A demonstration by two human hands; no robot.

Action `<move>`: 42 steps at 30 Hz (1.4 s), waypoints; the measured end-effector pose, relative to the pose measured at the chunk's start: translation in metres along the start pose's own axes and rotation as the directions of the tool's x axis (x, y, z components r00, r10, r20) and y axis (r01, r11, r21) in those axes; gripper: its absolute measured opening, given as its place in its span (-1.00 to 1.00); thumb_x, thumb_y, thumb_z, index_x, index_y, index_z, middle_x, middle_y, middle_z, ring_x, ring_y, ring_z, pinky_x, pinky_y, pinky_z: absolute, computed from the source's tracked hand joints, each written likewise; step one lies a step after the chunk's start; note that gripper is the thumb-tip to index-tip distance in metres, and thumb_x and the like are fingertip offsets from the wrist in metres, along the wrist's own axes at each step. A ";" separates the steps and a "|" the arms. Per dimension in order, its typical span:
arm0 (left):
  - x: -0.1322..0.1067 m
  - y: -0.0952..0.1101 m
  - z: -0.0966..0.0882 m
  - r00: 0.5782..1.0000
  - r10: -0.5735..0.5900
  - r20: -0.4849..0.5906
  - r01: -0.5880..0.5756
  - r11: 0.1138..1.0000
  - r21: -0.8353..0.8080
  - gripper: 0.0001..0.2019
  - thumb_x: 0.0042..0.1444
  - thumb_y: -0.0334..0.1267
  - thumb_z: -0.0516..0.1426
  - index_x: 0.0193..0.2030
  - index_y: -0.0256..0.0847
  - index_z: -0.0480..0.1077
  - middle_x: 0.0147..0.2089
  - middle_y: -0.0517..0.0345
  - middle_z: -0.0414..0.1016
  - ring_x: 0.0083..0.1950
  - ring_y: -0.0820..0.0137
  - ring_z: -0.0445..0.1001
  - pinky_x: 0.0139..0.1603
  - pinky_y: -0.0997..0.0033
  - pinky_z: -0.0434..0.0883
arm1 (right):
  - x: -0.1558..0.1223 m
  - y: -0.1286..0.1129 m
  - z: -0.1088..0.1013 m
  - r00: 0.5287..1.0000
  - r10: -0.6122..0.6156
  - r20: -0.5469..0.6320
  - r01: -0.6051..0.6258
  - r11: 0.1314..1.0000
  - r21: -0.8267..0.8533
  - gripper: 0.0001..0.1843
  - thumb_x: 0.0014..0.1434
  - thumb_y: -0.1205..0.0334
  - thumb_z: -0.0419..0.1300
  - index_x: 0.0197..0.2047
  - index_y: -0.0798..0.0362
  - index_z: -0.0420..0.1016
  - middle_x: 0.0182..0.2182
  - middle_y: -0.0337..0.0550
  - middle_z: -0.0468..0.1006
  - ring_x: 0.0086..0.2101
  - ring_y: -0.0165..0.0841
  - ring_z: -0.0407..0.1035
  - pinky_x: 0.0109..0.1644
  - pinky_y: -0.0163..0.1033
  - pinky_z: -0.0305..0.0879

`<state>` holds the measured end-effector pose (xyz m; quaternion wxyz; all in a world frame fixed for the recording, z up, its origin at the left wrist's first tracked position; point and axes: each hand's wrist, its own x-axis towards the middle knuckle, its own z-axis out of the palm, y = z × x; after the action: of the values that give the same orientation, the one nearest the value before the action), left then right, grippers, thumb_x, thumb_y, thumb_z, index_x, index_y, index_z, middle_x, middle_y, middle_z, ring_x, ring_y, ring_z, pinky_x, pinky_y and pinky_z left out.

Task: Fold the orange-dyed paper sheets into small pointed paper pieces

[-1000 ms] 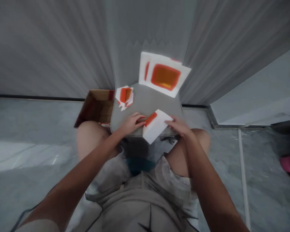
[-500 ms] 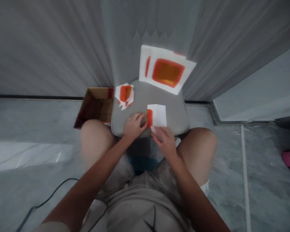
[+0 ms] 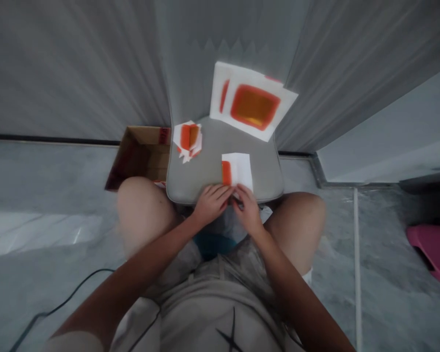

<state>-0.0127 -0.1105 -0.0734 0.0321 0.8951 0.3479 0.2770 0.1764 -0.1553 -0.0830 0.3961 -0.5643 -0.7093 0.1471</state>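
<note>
Left hand [image 3: 211,204] curled narrowly at, right hand [image 3: 247,211] pinching, the near edge of an orange-printed paper sheet [image 3: 238,170]

The near edge of the white sheet [image 3: 237,168] is hidden behind the left hand [image 3: 211,205] and right hand [image 3: 247,211]. A small dark bit [image 3: 238,201] between them is too blurred to tell. The pink object [image 3: 430,254] is cut off at the right, and the left thigh [image 3: 143,215] hides part of the cardboard box [image 3: 141,156].
</note>
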 end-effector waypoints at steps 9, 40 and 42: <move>-0.006 -0.017 -0.023 0.985 0.084 0.151 -0.094 0.994 0.057 -0.52 0.43 -0.18 0.08 0.45 -0.14 0.31 0.47 -0.08 0.35 0.51 0.04 0.27 0.56 -0.34 0.03 | 0.018 0.042 -0.051 0.906 -0.213 0.366 0.263 0.960 -0.094 -0.24 0.29 0.30 0.29 0.51 -0.09 0.22 0.45 0.06 0.27 0.43 0.01 0.15 0.50 0.31 0.12; -0.022 -0.022 -0.005 0.985 0.161 0.062 -0.158 0.986 -0.053 -0.70 0.43 -0.30 0.15 0.17 0.17 0.55 0.15 0.26 0.66 0.20 0.37 0.57 0.26 0.11 0.39 | 0.048 0.046 -0.039 0.930 -0.219 0.296 0.189 0.974 0.129 -0.78 0.33 -0.01 0.31 -0.22 -0.09 0.69 0.00 -0.04 0.62 0.13 -0.07 0.40 0.25 0.16 0.39; -0.023 -0.019 -0.003 0.987 0.156 0.027 -0.154 0.985 -0.083 -0.71 0.44 -0.31 0.15 0.15 0.14 0.56 0.14 0.26 0.67 0.21 0.38 0.57 0.29 0.11 0.38 | 0.053 0.044 -0.034 0.941 -0.180 0.286 0.156 0.982 0.103 -0.78 0.31 -0.02 0.32 -0.24 -0.08 0.68 0.02 -0.03 0.58 0.14 -0.07 0.36 0.26 0.15 0.35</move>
<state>-0.0397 -0.1114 -0.0861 0.0523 0.9219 0.2652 0.2774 0.2289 -0.1006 -0.0689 0.3196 -0.4575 -0.7993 0.2229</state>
